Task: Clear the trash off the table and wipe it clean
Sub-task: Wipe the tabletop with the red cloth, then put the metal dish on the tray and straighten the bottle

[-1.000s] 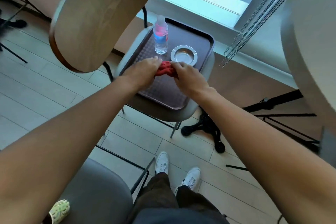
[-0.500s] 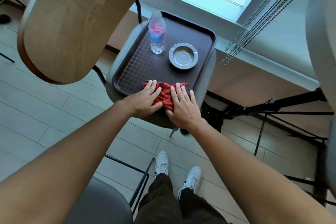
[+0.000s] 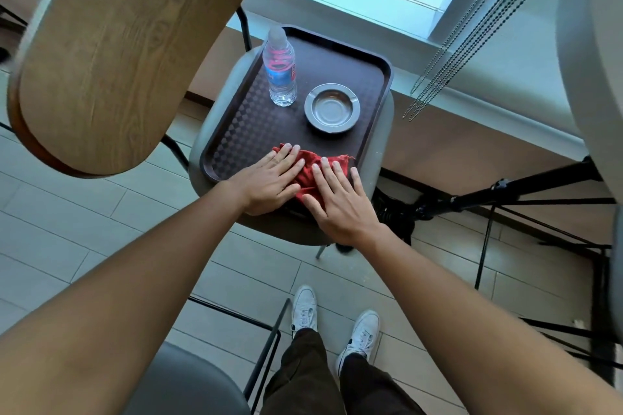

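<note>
Both hands lie flat, fingers spread, pressing a red cloth on the near edge of a brown tray at frame centre: left hand, right hand. Above stand a bottle and a metal ashtray.

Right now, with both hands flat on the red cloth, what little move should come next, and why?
Probably gather the red cloth up into one hand. Both the left hand and right hand lie open on it at the near edge of the tray, so it is not gripped yet, and wiping the table needs it held.
</note>
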Demonstrator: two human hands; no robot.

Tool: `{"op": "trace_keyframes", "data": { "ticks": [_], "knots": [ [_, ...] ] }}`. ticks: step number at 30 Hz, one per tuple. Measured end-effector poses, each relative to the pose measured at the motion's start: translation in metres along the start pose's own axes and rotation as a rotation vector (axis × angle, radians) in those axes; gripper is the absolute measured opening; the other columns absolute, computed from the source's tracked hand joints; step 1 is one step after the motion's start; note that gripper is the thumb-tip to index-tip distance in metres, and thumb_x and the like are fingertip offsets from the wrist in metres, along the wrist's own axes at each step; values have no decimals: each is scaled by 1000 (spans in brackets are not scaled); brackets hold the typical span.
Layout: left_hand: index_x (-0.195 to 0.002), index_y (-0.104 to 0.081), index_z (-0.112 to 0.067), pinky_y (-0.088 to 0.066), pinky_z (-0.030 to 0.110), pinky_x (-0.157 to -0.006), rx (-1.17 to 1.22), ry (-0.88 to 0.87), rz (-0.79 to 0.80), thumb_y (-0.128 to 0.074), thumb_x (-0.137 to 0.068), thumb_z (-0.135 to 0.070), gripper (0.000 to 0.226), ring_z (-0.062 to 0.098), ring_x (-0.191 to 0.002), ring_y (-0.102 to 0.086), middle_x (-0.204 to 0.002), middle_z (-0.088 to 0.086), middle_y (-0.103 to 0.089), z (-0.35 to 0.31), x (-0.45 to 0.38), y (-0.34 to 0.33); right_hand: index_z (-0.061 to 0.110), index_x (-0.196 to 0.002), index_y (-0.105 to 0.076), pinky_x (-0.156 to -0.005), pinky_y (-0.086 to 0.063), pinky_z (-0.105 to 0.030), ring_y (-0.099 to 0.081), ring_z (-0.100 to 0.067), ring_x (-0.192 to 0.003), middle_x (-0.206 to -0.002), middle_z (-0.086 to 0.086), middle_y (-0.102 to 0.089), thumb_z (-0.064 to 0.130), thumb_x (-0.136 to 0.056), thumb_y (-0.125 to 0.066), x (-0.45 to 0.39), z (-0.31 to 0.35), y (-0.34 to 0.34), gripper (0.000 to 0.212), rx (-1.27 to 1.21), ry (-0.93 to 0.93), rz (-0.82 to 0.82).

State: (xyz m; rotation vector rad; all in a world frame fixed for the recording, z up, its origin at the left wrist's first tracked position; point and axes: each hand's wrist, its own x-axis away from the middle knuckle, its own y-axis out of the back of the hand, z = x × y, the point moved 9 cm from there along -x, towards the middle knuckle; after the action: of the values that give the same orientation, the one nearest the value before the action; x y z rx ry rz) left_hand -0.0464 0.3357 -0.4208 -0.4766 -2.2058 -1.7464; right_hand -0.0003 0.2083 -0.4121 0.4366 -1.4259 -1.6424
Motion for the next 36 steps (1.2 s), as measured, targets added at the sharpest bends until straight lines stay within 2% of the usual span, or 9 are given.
{"op": "trace_keyframes", "data": {
  "ticks": [2,5,9,11,14,18,22,27,36],
  "knots": [
    [-158,10,-23,8,40,-124,-75,18,-30,4,-92,-60,75,17,-149,24,-164,1,23,4,7,-3,20,-162,-6,-124,7,-49,7,-20,-156,-169,1,4,58,-101,-13,1,-2,-3,72,16,-24,-1],
    [-157,12,-26,7,42,-124,-89,68,-33,-14,-101,-56,68,18,-150,22,-164,-1,22,6,13,-5,17,-162,-1,-123,9,-52,10,-25,-155,-169,-3,9,46,-104,-28,0,2,-11,70,81,-46,17],
    [-158,7,-27,2,43,-124,-37,149,-19,-27,-103,-51,69,21,-152,14,-165,1,16,-2,16,1,16,-162,-1,-123,10,-52,10,-27,-155,-169,-5,9,45,-104,-31,1,6,-9,71,24,-63,67],
    [-159,4,-27,1,42,-125,22,207,-28,-32,-102,-52,71,21,-153,9,-166,2,10,-5,19,7,18,-161,-9,-124,7,-51,5,-26,-156,-169,-8,4,48,-103,-35,1,4,3,70,-71,-77,61],
    [-159,-7,-24,-7,41,-123,152,304,-108,-40,-101,-52,73,20,-153,-7,-167,3,-9,-12,29,28,18,-154,-34,-125,-9,-48,-18,-27,-153,-165,-12,-22,48,-98,-48,3,-3,37,65,-196,-99,-82],
    [-155,-29,-20,-33,46,-113,308,463,-243,-50,-98,-49,67,29,-139,-42,-155,4,-40,-25,45,65,14,-140,-55,-114,-35,-44,-52,-28,-130,-142,-8,-54,45,-92,-59,13,-12,83,57,-261,-70,-213],
    [-142,-48,-22,-45,44,-103,425,532,-354,-53,-97,-42,50,24,-124,-54,-139,5,-55,-36,49,90,15,-141,-53,-108,-42,-43,-57,-27,-122,-139,-7,-56,50,-95,-56,20,-22,107,58,-280,-72,-206],
    [-125,-63,-15,-46,27,-90,584,601,-516,-61,-95,-31,35,15,-104,-61,-116,2,-68,-50,54,109,16,-132,-57,-101,-45,-45,-60,-26,-114,-127,-6,-60,51,-95,-55,22,-36,121,51,-399,-135,-244],
    [-122,-63,-19,-43,26,-87,894,738,-554,-59,-95,-33,31,14,-106,-59,-119,-1,-66,-29,39,100,18,-122,-60,-101,-46,-47,-58,-22,-114,-123,-3,-61,53,-94,-52,-2,-51,123,46,-531,-283,-244]
  ]
}}
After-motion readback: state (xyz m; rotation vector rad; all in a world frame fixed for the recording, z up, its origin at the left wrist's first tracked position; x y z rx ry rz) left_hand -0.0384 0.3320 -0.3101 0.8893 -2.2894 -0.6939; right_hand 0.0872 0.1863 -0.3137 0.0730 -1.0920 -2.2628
